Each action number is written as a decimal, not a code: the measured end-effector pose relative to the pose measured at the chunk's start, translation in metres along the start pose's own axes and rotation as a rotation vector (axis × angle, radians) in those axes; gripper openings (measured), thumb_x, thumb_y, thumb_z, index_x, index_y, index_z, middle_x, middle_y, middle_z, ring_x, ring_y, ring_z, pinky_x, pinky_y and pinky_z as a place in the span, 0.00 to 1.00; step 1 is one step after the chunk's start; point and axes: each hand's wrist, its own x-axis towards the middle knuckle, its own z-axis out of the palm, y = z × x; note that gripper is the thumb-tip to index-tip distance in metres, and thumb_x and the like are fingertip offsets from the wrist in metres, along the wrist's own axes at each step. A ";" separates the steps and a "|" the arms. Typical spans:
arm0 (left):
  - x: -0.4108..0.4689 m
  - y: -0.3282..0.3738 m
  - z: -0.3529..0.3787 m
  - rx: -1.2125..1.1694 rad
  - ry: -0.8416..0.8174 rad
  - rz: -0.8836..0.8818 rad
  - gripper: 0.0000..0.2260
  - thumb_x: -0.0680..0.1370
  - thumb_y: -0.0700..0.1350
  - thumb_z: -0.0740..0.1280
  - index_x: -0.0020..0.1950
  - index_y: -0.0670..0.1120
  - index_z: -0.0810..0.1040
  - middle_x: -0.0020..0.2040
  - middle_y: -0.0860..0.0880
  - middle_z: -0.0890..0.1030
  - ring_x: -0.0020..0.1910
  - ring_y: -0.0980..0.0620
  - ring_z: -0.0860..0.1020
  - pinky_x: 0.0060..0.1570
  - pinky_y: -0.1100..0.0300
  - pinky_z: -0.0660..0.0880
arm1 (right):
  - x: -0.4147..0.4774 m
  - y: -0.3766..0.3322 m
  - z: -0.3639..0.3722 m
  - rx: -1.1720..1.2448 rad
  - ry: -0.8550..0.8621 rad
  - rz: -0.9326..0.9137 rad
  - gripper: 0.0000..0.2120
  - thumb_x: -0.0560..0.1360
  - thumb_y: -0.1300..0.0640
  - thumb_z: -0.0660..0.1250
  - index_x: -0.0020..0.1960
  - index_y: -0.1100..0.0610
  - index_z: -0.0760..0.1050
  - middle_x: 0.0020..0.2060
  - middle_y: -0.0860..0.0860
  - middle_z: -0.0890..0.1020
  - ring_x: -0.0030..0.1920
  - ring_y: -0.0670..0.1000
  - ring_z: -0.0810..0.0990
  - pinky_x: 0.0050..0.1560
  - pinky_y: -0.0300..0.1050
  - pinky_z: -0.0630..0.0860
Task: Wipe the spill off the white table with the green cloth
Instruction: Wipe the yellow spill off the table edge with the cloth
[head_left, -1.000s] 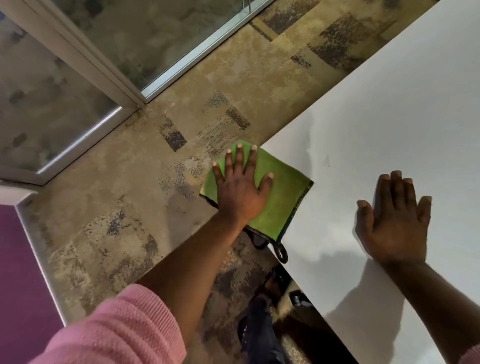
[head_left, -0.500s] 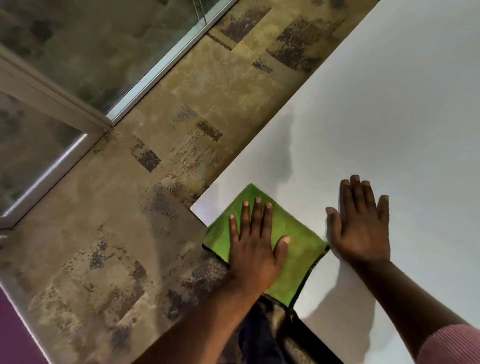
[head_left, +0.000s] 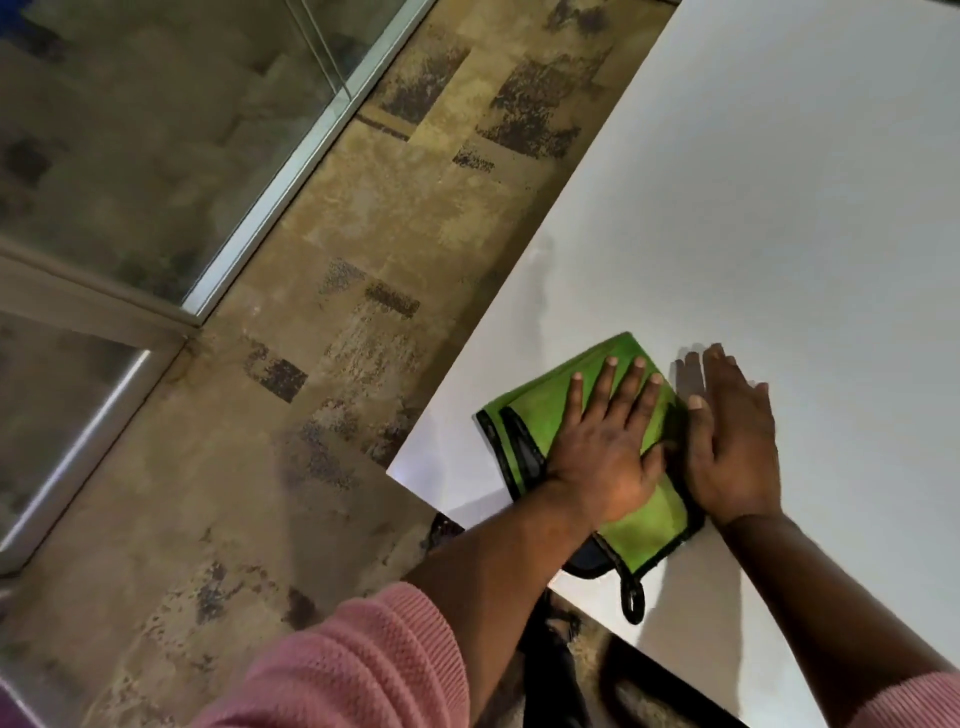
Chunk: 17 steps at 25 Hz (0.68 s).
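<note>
The green cloth, edged in black with a black loop at its near corner, lies flat on the white table close to the table's near-left corner. My left hand presses down on the cloth's middle, palm flat and fingers spread. My right hand rests flat on the bare table, touching the cloth's right edge, with nothing in it. A faint wet streak shows on the table just beyond the cloth, near the left edge.
The table's left edge runs diagonally up to the right, and its corner is left of the cloth. Patterned brown carpet lies below. A glass partition with a metal frame stands at the far left. My dark-clad legs are under the table's near edge.
My left hand has slid the cloth from overhanging the table's left edge fully onto the table, to the right. The cloth now meets my right hand, which stayed flat on the table.
</note>
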 end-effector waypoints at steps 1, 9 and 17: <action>0.006 0.001 -0.004 -0.016 -0.009 0.046 0.33 0.84 0.59 0.49 0.86 0.47 0.45 0.86 0.46 0.43 0.84 0.43 0.38 0.81 0.36 0.42 | -0.003 -0.010 0.001 -0.045 0.045 -0.011 0.27 0.84 0.52 0.52 0.81 0.58 0.64 0.80 0.57 0.68 0.82 0.55 0.62 0.83 0.57 0.48; -0.090 -0.138 -0.006 -0.214 0.328 -0.254 0.30 0.86 0.56 0.51 0.84 0.40 0.55 0.85 0.42 0.54 0.85 0.44 0.49 0.82 0.38 0.48 | -0.036 -0.078 0.065 -0.467 -0.247 0.041 0.39 0.82 0.30 0.46 0.86 0.50 0.50 0.86 0.55 0.49 0.85 0.57 0.43 0.81 0.69 0.39; -0.104 -0.179 0.022 -0.135 0.151 -0.250 0.35 0.86 0.61 0.51 0.85 0.42 0.46 0.86 0.43 0.48 0.85 0.43 0.47 0.82 0.39 0.49 | 0.027 -0.095 0.095 -0.530 -0.224 0.072 0.42 0.79 0.24 0.43 0.86 0.46 0.44 0.86 0.55 0.44 0.85 0.59 0.39 0.78 0.75 0.38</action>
